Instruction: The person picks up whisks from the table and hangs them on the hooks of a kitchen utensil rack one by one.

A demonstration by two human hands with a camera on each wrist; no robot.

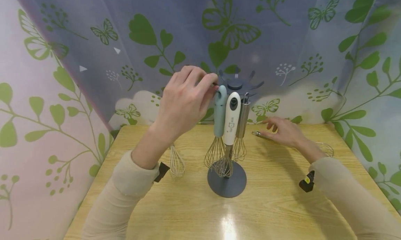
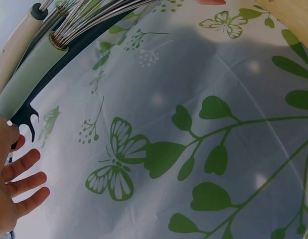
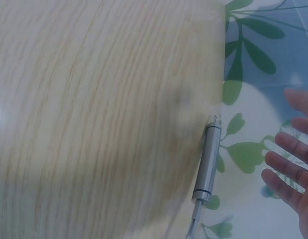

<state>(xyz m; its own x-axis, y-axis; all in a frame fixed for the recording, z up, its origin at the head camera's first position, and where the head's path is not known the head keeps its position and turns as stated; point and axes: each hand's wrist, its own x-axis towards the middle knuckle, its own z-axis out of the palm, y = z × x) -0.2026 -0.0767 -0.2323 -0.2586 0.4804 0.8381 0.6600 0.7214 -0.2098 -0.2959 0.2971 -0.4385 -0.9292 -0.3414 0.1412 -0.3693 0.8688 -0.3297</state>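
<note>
Stand [image 1: 227, 189] on counter [image 1: 175, 212], broad-based, presumably for steadiness. White whisk [image 1: 232, 127] hung wires-down, handle uppermost. Left grip [image 1: 186, 97] pinched on top end of teal whisk [image 1: 219, 118], likely to let wires and handle hang plumb. Right grip [image 1: 284, 132] empty, fingers apart, near loose steel whisk [image 3: 207, 162] lying on counter.

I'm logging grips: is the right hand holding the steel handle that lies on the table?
No, the right wrist view shows the right hand with its fingers spread, apart from the steel handle.
</note>
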